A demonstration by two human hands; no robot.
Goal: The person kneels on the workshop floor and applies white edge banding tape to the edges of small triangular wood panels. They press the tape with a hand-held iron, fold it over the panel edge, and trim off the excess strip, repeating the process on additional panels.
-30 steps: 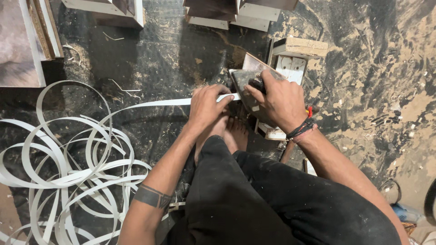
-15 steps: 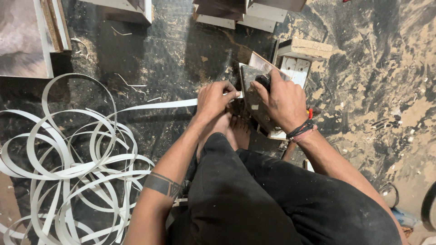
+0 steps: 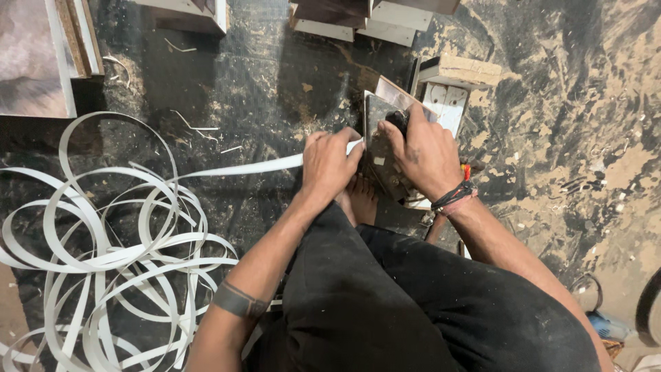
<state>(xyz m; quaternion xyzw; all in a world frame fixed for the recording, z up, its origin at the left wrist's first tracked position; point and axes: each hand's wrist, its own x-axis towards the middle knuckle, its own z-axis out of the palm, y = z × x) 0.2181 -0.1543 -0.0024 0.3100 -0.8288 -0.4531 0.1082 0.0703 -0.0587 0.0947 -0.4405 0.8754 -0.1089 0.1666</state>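
Two bare hands are busy down on a dark, dusty floor [image 3: 227,83]. Closest to the camera are the person's knees in black trousers [image 3: 385,303], bent up as the person sits low. A bare foot [image 3: 359,200] peeks out just past the knees, right under the hands.

To the left, a big loose heap of white strip [image 3: 103,255] lies in loops and curls on the floor. One long end of it runs up and across to the hands. It seems to lie loose like that so it can slide along without getting stuck.

The left hand [image 3: 329,164] is curled shut, with the fingers pinching the white strip right where it meets a small flat board [image 3: 380,155]. It looks like the hand keeps the strip pressed flat to the edge.

The right hand [image 3: 421,157] is wrapped around the board and something dark at its top. What that dark thing is, I cannot tell. The board stands up on its edge, just above the foot, and the hand seems to hold it steady. A band of dark and red threads [image 3: 454,198] sits on that wrist.

Farther off, pale wooden blocks [image 3: 454,86] sit just behind the board. More wood pieces [image 3: 358,17] lie at the far edge of the floor.
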